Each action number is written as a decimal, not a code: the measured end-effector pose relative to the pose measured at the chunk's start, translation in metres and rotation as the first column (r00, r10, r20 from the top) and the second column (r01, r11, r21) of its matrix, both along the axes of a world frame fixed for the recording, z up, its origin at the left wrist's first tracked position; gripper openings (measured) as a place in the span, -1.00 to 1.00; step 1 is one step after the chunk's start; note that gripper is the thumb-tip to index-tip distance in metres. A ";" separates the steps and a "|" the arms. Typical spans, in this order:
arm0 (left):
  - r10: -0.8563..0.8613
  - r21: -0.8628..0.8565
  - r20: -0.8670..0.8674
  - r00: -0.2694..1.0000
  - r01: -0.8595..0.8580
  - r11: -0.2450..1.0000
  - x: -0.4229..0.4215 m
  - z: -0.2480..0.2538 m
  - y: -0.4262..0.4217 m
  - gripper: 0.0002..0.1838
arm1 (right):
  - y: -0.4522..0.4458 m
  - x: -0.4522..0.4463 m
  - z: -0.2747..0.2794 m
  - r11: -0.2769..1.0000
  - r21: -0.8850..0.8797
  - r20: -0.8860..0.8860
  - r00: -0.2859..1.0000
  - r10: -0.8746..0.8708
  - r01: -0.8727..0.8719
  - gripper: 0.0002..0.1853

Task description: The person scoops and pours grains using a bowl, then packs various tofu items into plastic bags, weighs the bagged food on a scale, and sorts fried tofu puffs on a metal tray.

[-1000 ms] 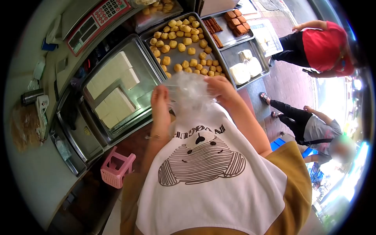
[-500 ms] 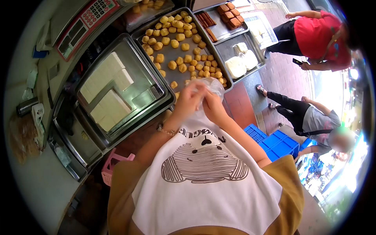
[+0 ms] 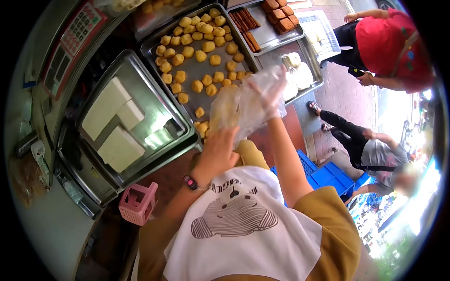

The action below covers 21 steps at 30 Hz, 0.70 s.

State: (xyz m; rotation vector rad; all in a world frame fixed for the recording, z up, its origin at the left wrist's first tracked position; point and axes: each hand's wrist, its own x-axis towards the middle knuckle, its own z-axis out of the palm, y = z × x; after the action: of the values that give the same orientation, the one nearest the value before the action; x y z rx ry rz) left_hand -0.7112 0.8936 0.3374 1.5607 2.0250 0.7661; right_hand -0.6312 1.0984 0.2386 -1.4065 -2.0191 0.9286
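Note:
A clear plastic bag is spread out between my two hands, above the near end of a metal tray of golden fried tofu balls. At the bag's lower edge, my left hand has its fingers curled against the plastic. My right hand shows through the film, seemingly inside the bag, with thumb and fingers apart. Its fingertips are blurred by the plastic. Left of this tray, white tofu slabs lie in liquid in a deep steel pan.
Brown blocks and dark strips lie on a far tray. White pieces in plastic are at the right. A pink basket, a scale and blue crates surround me. Two people stand beyond the stall.
My hands were close together on the bunched bag; now they are apart and the bag is spread wide. The left hand came toward my body, the right went out to the right.

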 end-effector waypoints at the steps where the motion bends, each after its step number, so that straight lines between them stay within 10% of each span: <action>1: 0.011 -0.112 -0.076 0.997 -0.019 0.993 -0.010 -0.019 -0.001 -0.45 | 0.018 -0.010 -0.020 0.982 0.118 0.174 0.977 0.127 -0.149 0.06; 10: 0.334 -0.080 -0.351 0.875 -0.384 0.920 -0.062 -0.059 0.018 -0.83 | 0.070 -0.114 -0.115 0.666 0.039 0.742 0.468 0.480 -0.745 -0.19; 12: 0.368 -0.062 -0.465 0.805 -0.444 0.894 -0.055 -0.054 0.027 -0.82 | 0.069 -0.111 -0.136 0.725 -0.038 0.645 0.537 0.543 -0.687 -0.30; 15: 0.511 0.103 -0.393 0.764 -0.516 0.851 -0.047 -0.065 0.022 -0.83 | 0.070 -0.103 -0.156 0.685 -0.137 0.681 0.434 0.590 -0.715 -0.23; 18: 0.712 0.087 0.062 0.699 -0.715 0.694 -0.036 -0.074 0.022 -0.87 | 0.059 -0.094 -0.167 0.584 0.005 0.787 0.364 0.499 -0.812 -0.22; 21: 0.724 0.093 0.165 0.670 -0.741 0.665 -0.041 -0.069 0.031 -0.90 | 0.065 -0.094 -0.160 0.491 0.114 0.766 0.391 0.510 -0.864 -0.50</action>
State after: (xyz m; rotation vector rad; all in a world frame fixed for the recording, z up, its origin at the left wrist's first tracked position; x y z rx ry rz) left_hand -0.7524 0.9247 0.2679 0.6595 2.5598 1.2911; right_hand -0.7256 1.1633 0.0783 -0.4587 -3.2446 0.0377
